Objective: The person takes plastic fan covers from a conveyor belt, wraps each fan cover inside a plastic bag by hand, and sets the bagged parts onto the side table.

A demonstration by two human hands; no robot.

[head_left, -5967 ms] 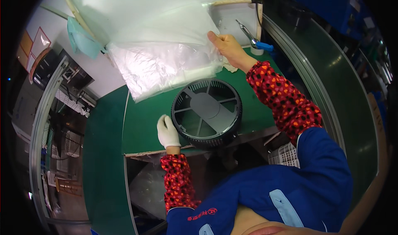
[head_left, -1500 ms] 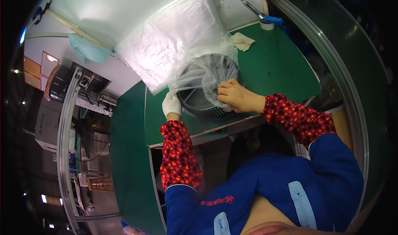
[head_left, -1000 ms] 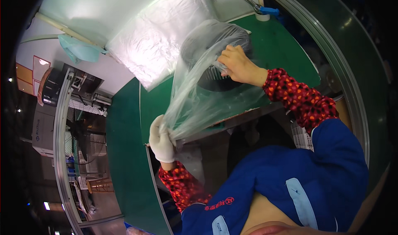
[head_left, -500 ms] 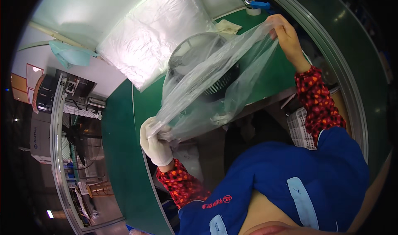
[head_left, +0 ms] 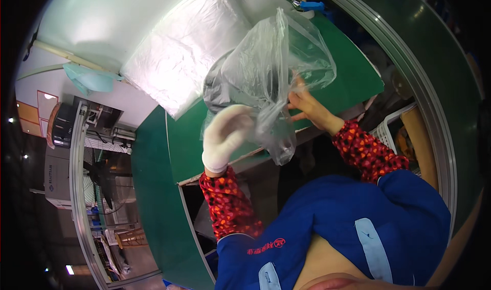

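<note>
A clear plastic bag (head_left: pixel 253 59) stands gathered at its middle, its upper part puffed out and its lower end hanging past the table edge. My left hand (head_left: pixel 225 139), in a white glove, curls its fingers against the gathered part; the fingertips are blurred and partly lost in the film. At the other side of that gather, my bare right hand (head_left: pixel 311 108) has its fingers spread and touching the film. Behind the bag, a dark round slotted basket (head_left: pixel 214 88) rests on the green table (head_left: pixel 186 149), mostly covered.
A stack of clear plastic sheeting (head_left: pixel 171 59) leans at the back. At the far right lies a tool with a blue handle (head_left: pixel 311 6). A pale green bag (head_left: pixel 89 78) hangs at the left, above a fan (head_left: pixel 99 177). Below the table's right side is a white crate (head_left: pixel 386 131).
The bag was stretched wide between both hands; now it is bunched at its middle. My right hand came down and left, and my left hand rose and moved right.
</note>
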